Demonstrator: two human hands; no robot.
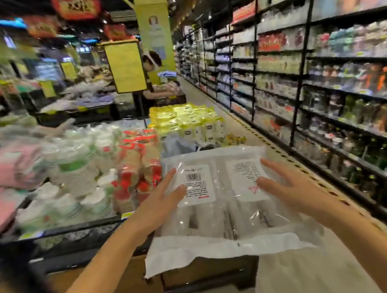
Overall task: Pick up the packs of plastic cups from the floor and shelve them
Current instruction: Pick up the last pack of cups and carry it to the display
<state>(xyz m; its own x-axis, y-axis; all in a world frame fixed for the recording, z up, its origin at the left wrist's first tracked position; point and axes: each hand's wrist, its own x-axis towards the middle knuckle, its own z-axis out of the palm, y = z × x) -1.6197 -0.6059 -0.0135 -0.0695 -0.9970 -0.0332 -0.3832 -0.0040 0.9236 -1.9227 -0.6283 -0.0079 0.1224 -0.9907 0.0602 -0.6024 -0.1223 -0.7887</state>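
Item: packs of plastic cups [223, 217], two clear sleeves side by side, each with a white label. They are off the floor [295, 281], carried in mid-air ahead of the person, over the near corner of the low display stand [74, 229].

Grip: left hand [162, 198] lies against the left edge, right hand [290, 182] against the right edge. Fingers are straight and spread, thumbs on the top film. The bundle is clamped between flat palms, not wrapped. Whether any fingers reach underneath cannot be told.

Orientation: the long axis appears to run away from the person, crimped flap nearest the body. Both hands are equally near.

Relation governing the next move: the stand, stocked with paper bowls [76, 174] and red cups [140, 169], lies just left of and below the bundle. The wall shelving [332, 105] lies well apart to the right. Judgement: the stand needs only a short leftward lowering.
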